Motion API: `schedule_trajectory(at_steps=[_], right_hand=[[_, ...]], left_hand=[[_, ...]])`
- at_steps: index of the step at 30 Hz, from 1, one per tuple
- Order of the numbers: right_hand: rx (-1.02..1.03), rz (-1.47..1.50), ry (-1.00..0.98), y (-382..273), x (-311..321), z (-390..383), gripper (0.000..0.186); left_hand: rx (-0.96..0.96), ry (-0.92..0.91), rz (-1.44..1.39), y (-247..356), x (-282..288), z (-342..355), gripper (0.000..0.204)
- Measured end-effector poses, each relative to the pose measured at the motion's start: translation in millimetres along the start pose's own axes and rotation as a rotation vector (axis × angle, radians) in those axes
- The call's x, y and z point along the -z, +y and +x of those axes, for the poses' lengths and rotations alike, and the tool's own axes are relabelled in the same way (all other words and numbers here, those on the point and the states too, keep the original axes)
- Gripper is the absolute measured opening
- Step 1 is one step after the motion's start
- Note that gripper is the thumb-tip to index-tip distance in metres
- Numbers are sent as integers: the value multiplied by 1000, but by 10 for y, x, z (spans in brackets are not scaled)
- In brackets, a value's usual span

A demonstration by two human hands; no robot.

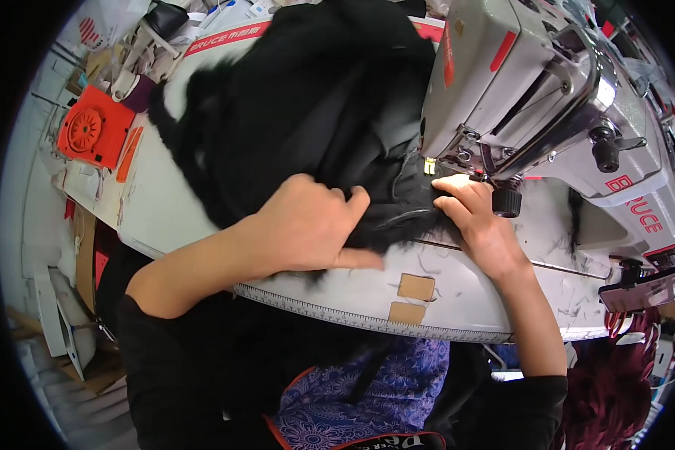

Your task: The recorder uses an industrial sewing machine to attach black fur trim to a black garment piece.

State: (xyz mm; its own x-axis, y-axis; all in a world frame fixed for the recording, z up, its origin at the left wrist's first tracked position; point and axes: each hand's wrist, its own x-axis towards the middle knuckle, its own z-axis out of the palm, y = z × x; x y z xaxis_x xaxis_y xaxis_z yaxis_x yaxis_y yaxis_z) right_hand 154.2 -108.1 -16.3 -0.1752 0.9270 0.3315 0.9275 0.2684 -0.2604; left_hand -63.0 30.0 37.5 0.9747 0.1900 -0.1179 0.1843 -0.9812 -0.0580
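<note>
A black garment with furry edges (pixel 277 127) lies heaped over the sewing machine's bed, and its near edge runs toward the needle area. My left hand (pixel 304 225) is over the near part of the cloth, slightly blurred, with its thumb stretched out apart from the bent index finger; its other fingers are partly hidden. At the garment's right edge, my right hand (pixel 478 221) has its thumb and fingers closed on the cloth, just right of the brass-coloured presser foot (pixel 429 166). The grey sewing machine head (pixel 502 82) stands above that spot.
Two tan card pieces (pixel 416 286) and loose black fibres lie on the white table near its ruler edge (pixel 315 308). At left are an orange box (pixel 90 127) and orange snips (pixel 130 154). A phone (pixel 643 291) is mounted at right, above dark red furry material (pixel 615 382).
</note>
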Motion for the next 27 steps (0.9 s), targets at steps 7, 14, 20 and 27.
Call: schedule_trajectory(at_steps=[7, 14, 20, 27], right_hand=[[84, -65, 56, 4, -46, -4, 35], [65, -198, 138, -90, -115, 48, 29], [71, -132, 93, 2, -91, 54, 30], [15, 60, 69, 68, -97, 128, 32]], left_hand=[[121, 376, -19, -222, -302, 373, 37], [-95, 436, 98, -807, -418, 452, 42], [-151, 542, -252, 83, -234, 332, 40], [20, 368, -237, 103, -266, 436, 24]])
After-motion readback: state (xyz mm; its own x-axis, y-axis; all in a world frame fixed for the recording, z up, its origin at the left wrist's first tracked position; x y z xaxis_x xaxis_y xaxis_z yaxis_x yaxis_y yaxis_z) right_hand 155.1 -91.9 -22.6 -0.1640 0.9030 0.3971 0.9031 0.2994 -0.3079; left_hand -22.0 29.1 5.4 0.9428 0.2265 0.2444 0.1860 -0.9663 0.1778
